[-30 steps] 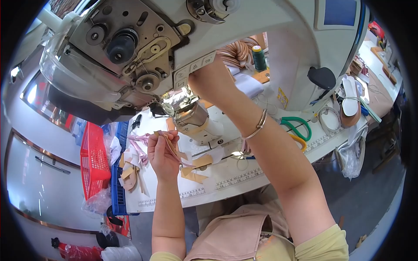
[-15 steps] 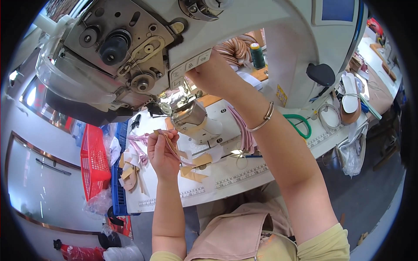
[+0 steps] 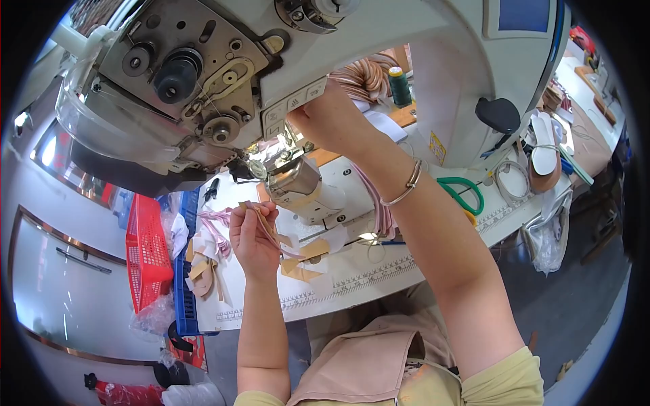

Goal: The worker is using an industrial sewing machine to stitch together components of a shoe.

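I am pinching a thin pink strap (image 3: pixel 265 227) between the fingertips of my left hand (image 3: pixel 252 237), holding it up just beside the needle post of the sewing machine (image 3: pixel 298 183), above the worktop (image 3: pixel 352 277) near its front edge. My right hand (image 3: pixel 328 118) is reaching up behind the machine head; I cannot tell whether it is closed. I judge the strap could be slipping askew, or my fingers straying under the needle. The strap is looking narrow, limp and pale, trailing down toward tan pieces (image 3: pixel 301 260).
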{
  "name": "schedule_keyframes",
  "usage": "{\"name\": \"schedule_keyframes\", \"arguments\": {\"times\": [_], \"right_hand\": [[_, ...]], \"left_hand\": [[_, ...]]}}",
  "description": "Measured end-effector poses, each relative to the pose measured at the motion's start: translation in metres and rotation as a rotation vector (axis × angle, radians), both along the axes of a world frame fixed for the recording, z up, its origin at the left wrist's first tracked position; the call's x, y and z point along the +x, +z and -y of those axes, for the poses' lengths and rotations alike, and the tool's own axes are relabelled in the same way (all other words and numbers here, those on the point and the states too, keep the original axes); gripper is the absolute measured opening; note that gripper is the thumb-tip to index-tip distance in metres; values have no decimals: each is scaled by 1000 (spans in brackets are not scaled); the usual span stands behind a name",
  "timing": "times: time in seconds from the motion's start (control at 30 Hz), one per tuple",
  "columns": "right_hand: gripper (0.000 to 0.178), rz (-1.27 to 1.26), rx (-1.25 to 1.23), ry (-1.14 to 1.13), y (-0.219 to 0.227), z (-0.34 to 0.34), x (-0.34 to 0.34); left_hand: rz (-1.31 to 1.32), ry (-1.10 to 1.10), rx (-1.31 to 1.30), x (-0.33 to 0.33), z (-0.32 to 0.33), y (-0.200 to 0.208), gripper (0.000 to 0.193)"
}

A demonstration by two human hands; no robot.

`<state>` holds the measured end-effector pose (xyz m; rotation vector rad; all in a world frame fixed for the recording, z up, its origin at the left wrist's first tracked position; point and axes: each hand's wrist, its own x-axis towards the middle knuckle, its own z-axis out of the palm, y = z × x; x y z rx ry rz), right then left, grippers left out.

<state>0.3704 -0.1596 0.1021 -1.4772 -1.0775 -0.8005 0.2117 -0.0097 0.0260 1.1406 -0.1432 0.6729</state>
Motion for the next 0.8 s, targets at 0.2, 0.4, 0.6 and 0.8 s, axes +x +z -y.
{"name": "schedule_keyframes", "arguments": {"times": [0.2,0.4,0.6,0.8], "right_hand": [[9,52,35,-40,-4,-2,3],[8,25,62,-34,-3,-5,0],[12,105,128,-69,-3,-12,1],[20,60,159,-186,-1,-27,1]], "left_hand": [[-6,5,3,1,1,-1,9],[8,-1,8,0,-1,-1,9],[0,6,2,1,-1,-1,9],[3,47,66,0,-1,4,8]]}}
